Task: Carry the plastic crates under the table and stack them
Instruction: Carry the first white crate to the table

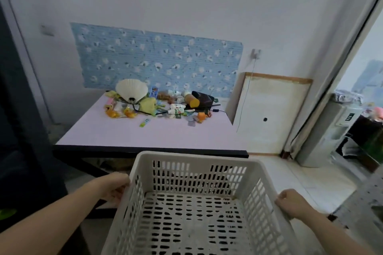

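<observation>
Head view: crate [194,174] cut off below; under-table space hidden.

Two bare forearms show, entering from the bottom corners of the view. No sleeve covers either one as far as the frame's edge, and there is no watch, band or bracelet at the wrists. The left hand [115,188] is bare, with no glove and no ring to be seen. The right hand [290,203] is bare as well, its knuckles showing. The fingers [283,197] are short-nailed where visible; finer detail is blurred.
</observation>
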Available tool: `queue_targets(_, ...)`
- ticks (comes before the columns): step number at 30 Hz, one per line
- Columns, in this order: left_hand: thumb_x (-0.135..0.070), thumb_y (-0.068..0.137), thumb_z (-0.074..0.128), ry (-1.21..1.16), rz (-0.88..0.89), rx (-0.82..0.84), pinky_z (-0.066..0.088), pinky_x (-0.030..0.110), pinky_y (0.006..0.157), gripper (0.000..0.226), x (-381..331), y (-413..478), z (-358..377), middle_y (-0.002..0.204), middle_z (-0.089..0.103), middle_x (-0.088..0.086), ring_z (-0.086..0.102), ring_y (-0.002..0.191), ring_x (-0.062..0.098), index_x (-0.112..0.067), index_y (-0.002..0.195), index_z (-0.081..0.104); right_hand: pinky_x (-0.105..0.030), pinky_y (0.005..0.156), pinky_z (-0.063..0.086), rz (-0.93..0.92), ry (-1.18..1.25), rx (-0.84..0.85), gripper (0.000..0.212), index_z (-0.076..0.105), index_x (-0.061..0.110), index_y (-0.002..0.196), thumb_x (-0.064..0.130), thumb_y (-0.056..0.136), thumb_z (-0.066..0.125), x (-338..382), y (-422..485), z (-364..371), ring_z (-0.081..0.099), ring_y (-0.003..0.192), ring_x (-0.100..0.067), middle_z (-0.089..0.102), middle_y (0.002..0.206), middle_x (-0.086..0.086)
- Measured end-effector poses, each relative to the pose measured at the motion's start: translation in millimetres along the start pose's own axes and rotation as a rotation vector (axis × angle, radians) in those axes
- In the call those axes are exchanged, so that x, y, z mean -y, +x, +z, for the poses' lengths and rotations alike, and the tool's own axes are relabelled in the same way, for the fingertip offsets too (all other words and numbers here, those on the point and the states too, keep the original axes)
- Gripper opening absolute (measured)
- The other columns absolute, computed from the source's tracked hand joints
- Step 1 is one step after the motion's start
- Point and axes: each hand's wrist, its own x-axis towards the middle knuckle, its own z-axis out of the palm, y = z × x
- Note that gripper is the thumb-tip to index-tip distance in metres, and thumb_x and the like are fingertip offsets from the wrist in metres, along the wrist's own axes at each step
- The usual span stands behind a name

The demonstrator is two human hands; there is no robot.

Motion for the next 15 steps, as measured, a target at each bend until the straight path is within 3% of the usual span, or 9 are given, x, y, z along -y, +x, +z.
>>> queue_targets(3, 0.005, 0.085, 0.048, 0.032, -0.014, -0.043, 0.058, 0.047, 0.080, 0.018, -21, 66, 8, 0.087, 0.063, 0.025, 0.064, 0.079, 0.037, 0.005, 0.100, 0.057, -0.022, 0.046, 0.040, -0.043, -0.064, 0.065, 0.015, 0.049, 0.006, 0.070, 0.006, 0.083, 0.055, 25, 80, 4, 0.052, 0.047, -0.022, 0.052, 0.063, -0.016)
queue_targets(7, 0.012, 0.084, 0.050, -0.041, -0.091, -0.064, 0.061, 0.046, 0.070, 0.020, -49, 142, 24, 0.087, 0.063, 0.026, 0.065, 0.072, 0.033, 0.013, 0.102, 0.059, -0.024, 0.045, 0.032, -0.080, -0.109, 0.163, 0.023, 0.040, 0.008, 0.066, 0.002, 0.086, 0.049, 55, 182, 14, 0.040, 0.045, -0.019, 0.042, 0.059, -0.013)
queue_targets(10, 0.015, 0.083, 0.056, -0.068, -0.147, -0.039, 0.056, 0.050, 0.088, 0.021, -70, 188, 40, 0.095, 0.069, 0.027, 0.068, 0.087, 0.037, 0.015, 0.102, 0.064, -0.022, 0.042, 0.033, -0.053, -0.170, 0.242, 0.026, 0.038, 0.010, 0.064, 0.001, 0.087, 0.047, 66, 243, 24, 0.040, 0.044, -0.019, 0.046, 0.061, -0.013)
queue_targets(13, 0.013, 0.083, 0.058, -0.066, -0.154, -0.057, 0.058, 0.040, 0.072, 0.017, -89, 222, 57, 0.087, 0.070, 0.023, 0.067, 0.081, 0.032, 0.006, 0.092, 0.070, -0.018, 0.039, 0.037, -0.025, -0.221, 0.318, 0.020, 0.051, 0.004, 0.067, 0.004, 0.087, 0.049, 74, 292, 28, 0.047, 0.045, -0.020, 0.056, 0.061, -0.013)
queue_targets(15, 0.015, 0.082, 0.056, -0.048, -0.160, -0.050, 0.060, 0.040, 0.072, 0.021, -95, 246, 59, 0.096, 0.071, 0.027, 0.069, 0.088, 0.035, 0.007, 0.094, 0.072, -0.021, 0.043, 0.040, -0.008, -0.226, 0.363, 0.020, 0.052, 0.004, 0.065, 0.004, 0.085, 0.053, 77, 315, 31, 0.050, 0.046, -0.021, 0.058, 0.059, -0.012)
